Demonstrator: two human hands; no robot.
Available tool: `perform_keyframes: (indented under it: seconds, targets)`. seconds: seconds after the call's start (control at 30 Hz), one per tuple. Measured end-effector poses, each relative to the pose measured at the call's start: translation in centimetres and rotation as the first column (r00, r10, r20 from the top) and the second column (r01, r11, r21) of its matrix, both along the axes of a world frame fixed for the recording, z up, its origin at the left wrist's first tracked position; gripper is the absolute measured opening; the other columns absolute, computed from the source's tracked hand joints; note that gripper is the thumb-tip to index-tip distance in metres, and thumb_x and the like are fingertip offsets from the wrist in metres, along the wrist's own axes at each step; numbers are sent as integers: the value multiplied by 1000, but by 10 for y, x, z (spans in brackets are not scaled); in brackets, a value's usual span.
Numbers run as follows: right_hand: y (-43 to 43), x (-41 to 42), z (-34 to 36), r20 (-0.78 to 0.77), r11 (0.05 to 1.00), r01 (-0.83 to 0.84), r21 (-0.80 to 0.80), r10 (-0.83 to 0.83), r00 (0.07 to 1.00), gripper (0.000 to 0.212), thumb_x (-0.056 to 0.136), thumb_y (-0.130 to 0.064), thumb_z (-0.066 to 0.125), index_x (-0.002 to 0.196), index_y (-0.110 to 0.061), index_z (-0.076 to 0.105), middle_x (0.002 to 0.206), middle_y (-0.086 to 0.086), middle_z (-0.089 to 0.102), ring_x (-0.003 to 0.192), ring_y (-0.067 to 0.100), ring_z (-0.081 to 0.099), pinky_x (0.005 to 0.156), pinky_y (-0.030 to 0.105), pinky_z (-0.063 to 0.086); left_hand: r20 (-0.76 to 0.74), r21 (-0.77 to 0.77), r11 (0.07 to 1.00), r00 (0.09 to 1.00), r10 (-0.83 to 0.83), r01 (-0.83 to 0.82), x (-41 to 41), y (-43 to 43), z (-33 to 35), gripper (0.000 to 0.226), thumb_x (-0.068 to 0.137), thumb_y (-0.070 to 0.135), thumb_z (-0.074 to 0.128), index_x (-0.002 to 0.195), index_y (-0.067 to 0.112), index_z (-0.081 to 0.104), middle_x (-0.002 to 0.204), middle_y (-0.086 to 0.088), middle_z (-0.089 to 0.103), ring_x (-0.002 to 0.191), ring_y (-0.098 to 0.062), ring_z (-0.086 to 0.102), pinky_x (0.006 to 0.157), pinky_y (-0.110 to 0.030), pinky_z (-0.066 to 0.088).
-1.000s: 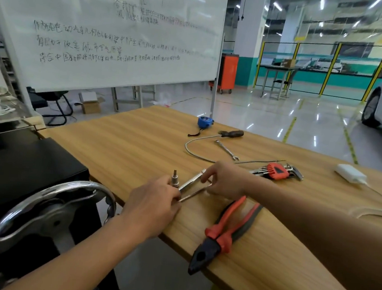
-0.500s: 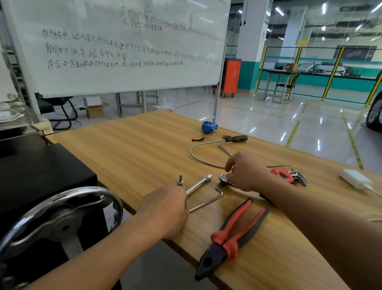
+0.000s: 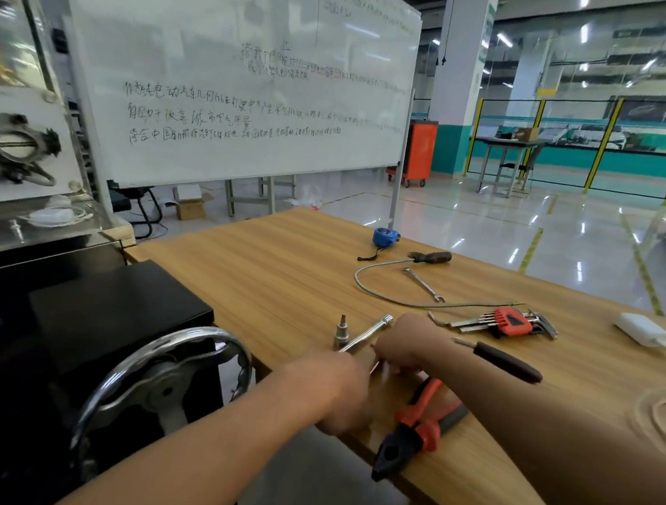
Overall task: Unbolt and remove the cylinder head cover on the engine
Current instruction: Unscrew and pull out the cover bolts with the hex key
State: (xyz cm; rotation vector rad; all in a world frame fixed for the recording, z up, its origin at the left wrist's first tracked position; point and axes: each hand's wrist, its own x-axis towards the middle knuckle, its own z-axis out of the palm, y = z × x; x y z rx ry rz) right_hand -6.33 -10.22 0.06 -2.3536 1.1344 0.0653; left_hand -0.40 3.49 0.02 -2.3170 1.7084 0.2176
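Judging by the tabletop [image 3: 280,284], unbolting is not begun; left hand [image 3: 329,393] and right hand [image 3: 404,345] are blurred at the socket bar [image 3: 370,333], grip unclear

Both hands meet at the near edge of a wooden table [image 3: 281,272]. The left hand [image 3: 331,393], blurred, covers the near end of a metal rod [image 3: 370,332] that slants away to the right. The right hand [image 3: 403,347] touches the rod from the right, its fingers too blurred to read. A small bit [image 3: 340,330] stands upright just left of the rod. Orange-handled pliers [image 3: 421,425] lie to the near right. A hex key set [image 3: 506,320], wrench [image 3: 423,284] and blue tape measure [image 3: 385,236] lie farther off.
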Motion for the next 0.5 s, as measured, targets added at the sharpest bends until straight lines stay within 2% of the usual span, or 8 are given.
perform_keyframes:
  seconds: [0.07, 0.13, 0.2, 0.27, 0.33, 0.37, 0.43, 0.5]
  targets:
    - [1, -2, 3, -7, 994, 77, 78, -77, 997, 15, 87, -17, 58, 73, -12, 59, 68, 4, 59, 49, 14, 50, 43, 20, 37, -50, -66, 998, 999, 8, -11, -4, 7, -6, 27, 94, 37, 52, 83, 24, 32, 72, 0, 45, 58, -14, 42, 47, -30, 30]
    - [4, -2, 11, 25, 965, 159, 206, -168, 986, 14, 87, -13, 57, 73, -12, 57, 59, 4, 52, 35, 13, 38, 37, 17, 28, -90, -123, 992, 996, -11, 0, -7, 15, -4, 13, 94, 32, 50, 99, 20, 46, 77, -2, 49, 59, -16, 44, 49, -29, 33]
    - [13, -6, 23, 77, 925, 193, 328, -229, 970, 16, 85, -12, 56, 70, -14, 52, 49, 1, 45, 31, 11, 29, 37, 15, 22, -132, -171, 985, 991, -18, -5, -9, 26, 5, 21, 96, 23, 50, 114, 13, 55, 84, -5, 55, 71, -23, 56, 58, -32, 43]
    - [27, -9, 37, 162, 870, 156, 468, -257, 953, 21, 83, -14, 56, 64, -17, 48, 45, -4, 42, 32, 9, 26, 37, 15, 18, -277, -266, 961, 961, 1, -78, -10, 42, 16, 13, 95, 24, 50, 95, 15, 59, 87, -6, 60, 77, -23, 60, 61, -34, 46]
    - [46, -7, 55, 292, 730, 36, 683, -317, 902, 24, 84, -14, 58, 63, -19, 47, 47, -6, 39, 33, 6, 27, 35, 15, 17, -436, -403, 898, 900, -18, -178, -6, 70, 35, 21, 92, 31, 49, 74, 20, 52, 73, -1, 56, 63, -16, 52, 54, -32, 38]
    - [61, -1, 65, 372, 670, -66, 739, -325, 869, 24, 87, -14, 59, 66, -18, 48, 48, -6, 39, 34, 5, 28, 34, 15, 19, -463, -463, 858, 886, -23, -220, -2, 88, 47, 25, 90, 33, 50, 69, 21, 48, 68, 1, 53, 59, -15, 48, 51, -31, 35]
    - [100, 17, 89, 552, 642, -279, 715, -272, 789, 20, 94, -17, 60, 74, -16, 54, 51, -5, 43, 37, 6, 34, 32, 16, 25, -453, -540, 795, 892, 1, -276, 11, 133, 73, 26, 91, 34, 51, 68, 21, 47, 66, 3, 51, 59, -14, 46, 51, -32, 34]
    - [152, 43, 115, 731, 661, -479, 578, -159, 663, 18, 96, -22, 60, 79, -15, 60, 54, -3, 46, 41, 7, 38, 35, 18, 30, -375, -595, 749, 925, 62, -292, 29, 184, 100, 23, 94, 31, 52, 75, 18, 51, 72, 1, 54, 64, -15, 49, 55, -33, 36]
